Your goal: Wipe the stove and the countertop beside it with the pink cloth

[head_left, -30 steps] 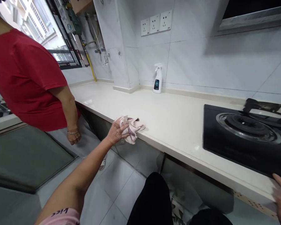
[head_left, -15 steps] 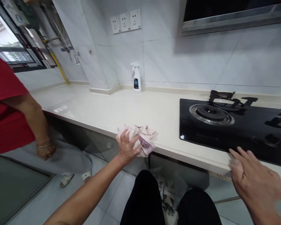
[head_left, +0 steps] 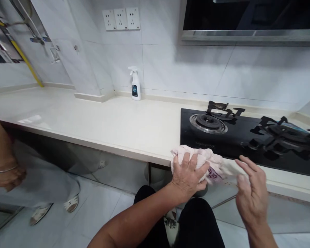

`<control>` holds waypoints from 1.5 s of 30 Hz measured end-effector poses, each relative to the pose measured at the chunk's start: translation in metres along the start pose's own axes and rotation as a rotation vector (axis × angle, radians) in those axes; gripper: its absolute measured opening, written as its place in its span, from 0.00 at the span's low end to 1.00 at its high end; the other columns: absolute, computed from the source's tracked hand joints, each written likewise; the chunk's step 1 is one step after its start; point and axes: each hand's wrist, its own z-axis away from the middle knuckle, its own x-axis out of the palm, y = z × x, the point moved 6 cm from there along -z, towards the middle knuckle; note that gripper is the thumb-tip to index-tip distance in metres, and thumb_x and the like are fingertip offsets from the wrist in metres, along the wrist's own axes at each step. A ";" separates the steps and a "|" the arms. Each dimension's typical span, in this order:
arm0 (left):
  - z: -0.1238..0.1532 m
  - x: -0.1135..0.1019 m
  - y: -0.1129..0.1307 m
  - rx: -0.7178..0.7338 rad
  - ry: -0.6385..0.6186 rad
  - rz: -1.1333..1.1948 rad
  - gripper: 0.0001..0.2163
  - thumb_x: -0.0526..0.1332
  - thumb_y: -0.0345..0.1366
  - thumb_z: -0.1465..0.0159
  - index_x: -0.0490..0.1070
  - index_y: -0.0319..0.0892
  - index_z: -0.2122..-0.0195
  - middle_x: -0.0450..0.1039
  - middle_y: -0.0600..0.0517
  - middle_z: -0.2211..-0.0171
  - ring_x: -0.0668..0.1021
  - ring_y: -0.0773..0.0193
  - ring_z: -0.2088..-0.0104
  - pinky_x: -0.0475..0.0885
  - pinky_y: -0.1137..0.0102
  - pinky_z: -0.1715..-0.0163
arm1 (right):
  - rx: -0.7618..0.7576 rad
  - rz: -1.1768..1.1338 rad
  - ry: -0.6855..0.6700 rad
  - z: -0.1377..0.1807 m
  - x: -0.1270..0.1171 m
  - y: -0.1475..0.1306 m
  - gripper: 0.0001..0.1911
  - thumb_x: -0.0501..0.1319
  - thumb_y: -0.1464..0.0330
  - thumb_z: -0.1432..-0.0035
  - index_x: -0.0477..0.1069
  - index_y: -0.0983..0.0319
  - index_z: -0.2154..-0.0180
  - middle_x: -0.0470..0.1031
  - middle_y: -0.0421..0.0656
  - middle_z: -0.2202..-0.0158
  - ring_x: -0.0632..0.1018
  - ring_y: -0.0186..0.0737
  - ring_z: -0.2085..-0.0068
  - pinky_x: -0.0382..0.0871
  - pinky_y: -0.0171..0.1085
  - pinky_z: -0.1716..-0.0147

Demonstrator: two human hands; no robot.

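On my feed the left hand (head_left: 188, 174) grips a crumpled pink cloth (head_left: 214, 164), with the fingers curled over the top and the thumb underneath. The cloth sits on the near edge of the cream countertop (head_left: 113, 127), right in front of the left end of the black gas hob (head_left: 235, 139), and part of it hangs over the edge. Dark pink markings show on its near fold, but I cannot read them.

The right hand (head_left: 250, 191) is empty, palm turned left and fingers loosely spread, just to the right of the cloth. Whether its fingertips touch the fabric I cannot tell.

Far back against the tiled wall a white spray bottle (head_left: 135, 84) stands upright, well apart from the cloth, and three wall sockets (head_left: 121, 19) sit above it. A range hood (head_left: 248, 20) hangs over the hob. At the left edge, another person's hand (head_left: 5, 176) with a thin bracelet hangs down beside grey trousers, below the counter.
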 end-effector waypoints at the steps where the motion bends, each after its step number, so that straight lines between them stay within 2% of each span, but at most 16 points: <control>1: 0.001 -0.003 -0.003 0.015 -0.035 0.058 0.31 0.68 0.50 0.38 0.68 0.51 0.34 0.68 0.40 0.36 0.66 0.37 0.35 0.56 0.37 0.39 | -0.062 -0.043 -0.028 0.003 0.004 -0.017 0.21 0.53 0.59 0.27 0.69 0.57 0.38 0.68 0.52 0.34 0.70 0.56 0.34 0.65 0.62 0.38; 3: 0.006 -0.014 -0.014 0.064 -0.117 0.227 0.33 0.63 0.48 0.33 0.59 0.46 0.29 0.65 0.37 0.33 0.64 0.38 0.32 0.57 0.36 0.37 | -0.231 -0.114 -0.145 0.011 0.024 -0.050 0.24 0.56 0.60 0.29 0.65 0.56 0.35 0.66 0.52 0.34 0.69 0.56 0.35 0.67 0.59 0.39; 6: 0.017 -0.038 -0.044 0.084 -0.198 0.518 0.31 0.57 0.38 0.29 0.49 0.42 0.26 0.61 0.34 0.30 0.62 0.46 0.29 0.63 0.43 0.34 | -0.425 -0.081 -0.281 0.020 0.066 -0.084 0.28 0.59 0.59 0.30 0.60 0.56 0.32 0.66 0.53 0.33 0.66 0.57 0.32 0.64 0.59 0.38; 9: 0.022 -0.066 -0.088 -0.001 -0.152 0.608 0.22 0.52 0.28 0.28 0.61 0.46 0.33 0.62 0.38 0.31 0.67 0.52 0.31 0.70 0.52 0.37 | -0.425 0.118 -0.243 0.017 0.097 -0.097 0.28 0.64 0.56 0.33 0.64 0.56 0.36 0.71 0.51 0.36 0.66 0.62 0.33 0.58 0.62 0.39; 12: 0.014 -0.088 -0.136 -0.120 -0.035 0.515 0.17 0.51 0.26 0.27 0.70 0.49 0.42 0.73 0.43 0.42 0.75 0.56 0.40 0.73 0.56 0.41 | -0.384 0.278 -0.187 0.011 0.113 -0.104 0.32 0.72 0.53 0.42 0.70 0.56 0.40 0.74 0.50 0.39 0.68 0.66 0.37 0.57 0.62 0.41; 14: 0.001 -0.092 -0.161 -0.163 0.004 0.417 0.15 0.54 0.28 0.28 0.72 0.48 0.45 0.76 0.46 0.47 0.77 0.56 0.44 0.73 0.55 0.42 | -0.380 0.335 -0.184 0.007 0.117 -0.106 0.32 0.74 0.54 0.44 0.71 0.55 0.41 0.74 0.49 0.39 0.68 0.64 0.39 0.57 0.61 0.42; 17: -0.025 -0.081 -0.185 -0.185 0.017 0.295 0.11 0.55 0.33 0.29 0.74 0.46 0.49 0.78 0.47 0.52 0.79 0.54 0.48 0.74 0.55 0.44 | -0.450 0.329 -0.176 0.003 0.115 -0.102 0.31 0.74 0.55 0.43 0.71 0.55 0.41 0.75 0.48 0.41 0.70 0.59 0.41 0.61 0.57 0.44; 20: -0.042 -0.058 -0.196 -0.219 -0.052 0.223 0.12 0.54 0.37 0.30 0.76 0.45 0.53 0.79 0.46 0.53 0.79 0.52 0.49 0.74 0.54 0.45 | -0.548 0.267 -0.138 0.002 0.103 -0.087 0.29 0.72 0.53 0.41 0.72 0.56 0.42 0.76 0.47 0.45 0.71 0.54 0.45 0.64 0.53 0.46; 25: -0.036 -0.026 -0.208 -0.334 -0.386 0.177 0.19 0.54 0.47 0.33 0.78 0.44 0.51 0.76 0.42 0.47 0.76 0.47 0.44 0.71 0.51 0.42 | -0.583 0.181 -0.093 0.005 0.060 -0.025 0.24 0.68 0.54 0.36 0.72 0.54 0.42 0.74 0.48 0.45 0.72 0.53 0.43 0.67 0.52 0.45; 29: -0.031 -0.022 -0.211 -0.367 -0.496 0.120 0.22 0.53 0.51 0.33 0.78 0.46 0.49 0.76 0.44 0.44 0.74 0.44 0.41 0.69 0.49 0.41 | -0.504 0.262 -0.083 0.011 0.000 0.066 0.25 0.70 0.53 0.40 0.73 0.49 0.42 0.73 0.47 0.44 0.73 0.54 0.42 0.67 0.55 0.43; 33: -0.032 -0.020 -0.208 -0.345 -0.518 0.077 0.22 0.52 0.52 0.32 0.78 0.47 0.48 0.77 0.44 0.44 0.74 0.43 0.40 0.68 0.48 0.41 | -0.216 0.440 -0.045 0.005 -0.082 0.176 0.25 0.66 0.48 0.44 0.77 0.55 0.51 0.71 0.51 0.46 0.73 0.57 0.43 0.67 0.58 0.43; 36: -0.031 -0.019 -0.206 -0.350 -0.525 0.068 0.23 0.52 0.52 0.32 0.78 0.47 0.47 0.76 0.44 0.44 0.73 0.42 0.40 0.69 0.48 0.42 | -0.091 0.532 -0.021 -0.005 -0.136 0.228 0.26 0.62 0.46 0.42 0.76 0.59 0.54 0.72 0.55 0.48 0.74 0.59 0.47 0.67 0.58 0.45; 38: -0.031 -0.020 -0.204 -0.353 -0.524 0.076 0.22 0.52 0.52 0.31 0.77 0.47 0.47 0.76 0.44 0.44 0.73 0.42 0.41 0.68 0.48 0.42 | -0.087 0.571 0.012 -0.012 -0.156 0.237 0.26 0.59 0.46 0.41 0.76 0.61 0.56 0.74 0.56 0.51 0.74 0.58 0.49 0.68 0.57 0.47; 40: -0.030 -0.020 -0.202 -0.359 -0.514 0.086 0.22 0.52 0.51 0.31 0.77 0.47 0.47 0.76 0.44 0.44 0.73 0.43 0.41 0.68 0.49 0.42 | -0.073 0.611 0.045 -0.017 -0.158 0.229 0.25 0.58 0.47 0.40 0.75 0.61 0.57 0.75 0.55 0.52 0.74 0.57 0.50 0.68 0.57 0.46; 42: -0.030 -0.021 -0.200 -0.361 -0.500 0.088 0.21 0.52 0.51 0.31 0.77 0.47 0.46 0.75 0.45 0.43 0.73 0.44 0.41 0.68 0.50 0.43 | -0.026 0.655 0.081 -0.017 -0.142 0.206 0.24 0.57 0.48 0.38 0.75 0.61 0.56 0.75 0.55 0.51 0.74 0.58 0.48 0.66 0.58 0.45; 45: -0.030 -0.020 -0.197 -0.359 -0.494 0.091 0.21 0.53 0.50 0.31 0.77 0.46 0.46 0.76 0.45 0.44 0.73 0.44 0.41 0.67 0.50 0.42 | -0.009 0.663 0.112 -0.010 -0.090 0.146 0.23 0.57 0.49 0.36 0.74 0.61 0.54 0.74 0.56 0.48 0.72 0.61 0.45 0.62 0.61 0.45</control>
